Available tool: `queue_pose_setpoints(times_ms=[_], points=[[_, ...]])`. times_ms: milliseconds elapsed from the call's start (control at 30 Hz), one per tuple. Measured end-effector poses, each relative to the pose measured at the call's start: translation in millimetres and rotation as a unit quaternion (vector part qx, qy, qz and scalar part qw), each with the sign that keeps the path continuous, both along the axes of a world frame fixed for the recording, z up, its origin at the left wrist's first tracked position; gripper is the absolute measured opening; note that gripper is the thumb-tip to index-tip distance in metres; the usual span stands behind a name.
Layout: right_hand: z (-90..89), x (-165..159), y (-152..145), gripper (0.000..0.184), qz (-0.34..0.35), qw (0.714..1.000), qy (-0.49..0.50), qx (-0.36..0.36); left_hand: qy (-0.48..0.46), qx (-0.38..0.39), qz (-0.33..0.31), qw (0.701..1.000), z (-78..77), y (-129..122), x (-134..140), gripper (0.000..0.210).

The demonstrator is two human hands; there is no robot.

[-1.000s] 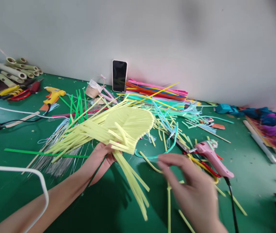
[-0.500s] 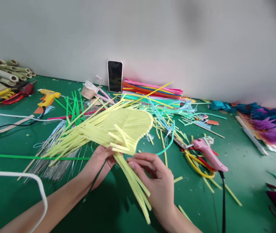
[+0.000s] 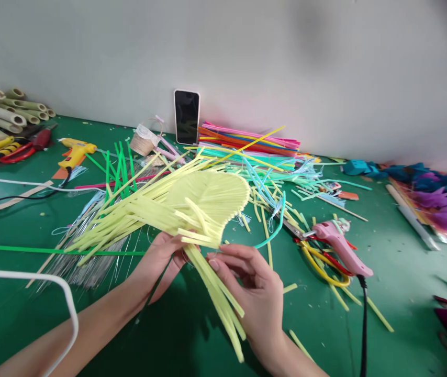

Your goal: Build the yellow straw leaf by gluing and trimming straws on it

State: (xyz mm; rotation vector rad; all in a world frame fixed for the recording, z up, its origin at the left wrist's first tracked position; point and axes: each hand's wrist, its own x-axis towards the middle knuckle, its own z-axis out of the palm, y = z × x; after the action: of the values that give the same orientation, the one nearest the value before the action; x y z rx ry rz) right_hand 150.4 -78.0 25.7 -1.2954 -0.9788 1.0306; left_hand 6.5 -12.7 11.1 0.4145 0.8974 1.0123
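Note:
A pale yellow-green leaf shape [image 3: 211,196], built from pipe cleaners laid side by side, is held up in front of me. Its loose pipe cleaner ends [image 3: 213,293] hang down as a bundle between my hands. My left hand [image 3: 163,264] is closed round the narrow base of the leaf, its fingertips partly hidden behind. At the bundle's right side, my right hand [image 3: 257,288] pinches with thumb and forefinger what looks like a thin wire, which runs to the bundle just below the leaf. More pale yellow-green pipe cleaners [image 3: 109,220] lie behind my left hand.
A pink glue gun [image 3: 339,246] lies on scissors [image 3: 323,267] at the right. A yellow glue gun [image 3: 75,152], pliers [image 3: 31,146] and bamboo tubes [image 3: 7,115] are at the left. A phone [image 3: 187,118] leans on the wall beside coloured pipe cleaners [image 3: 247,139]. A white cable [image 3: 64,293] crosses the left foreground.
The view has shifted slightly, so the table things sit a little higher in the picture. Both hands keep their grip, and the right fingers have barely moved.

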Motion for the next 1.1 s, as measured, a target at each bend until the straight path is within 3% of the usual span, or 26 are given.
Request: queue_pose_setpoints(times_ms=[600,867,1100], points=[[-1.8,2.1,2.7,0.015,0.01,1.0,-0.001,-0.019,-0.001,0.012,0.019,1.0,-6.1,0.4,-3.0,0.019],[3.5,4.7,6.1,0.025,0.056,0.976,0.184,-0.104,0.012,0.04,0.003,0.999,-1.1,-2.5,-1.2,0.019],[-1.1,6.8,7.9,0.019,0.045,0.984,0.14,-0.096,0.043,0.07,-0.016,0.996,-0.4,-6.2,-0.7,0.024]])
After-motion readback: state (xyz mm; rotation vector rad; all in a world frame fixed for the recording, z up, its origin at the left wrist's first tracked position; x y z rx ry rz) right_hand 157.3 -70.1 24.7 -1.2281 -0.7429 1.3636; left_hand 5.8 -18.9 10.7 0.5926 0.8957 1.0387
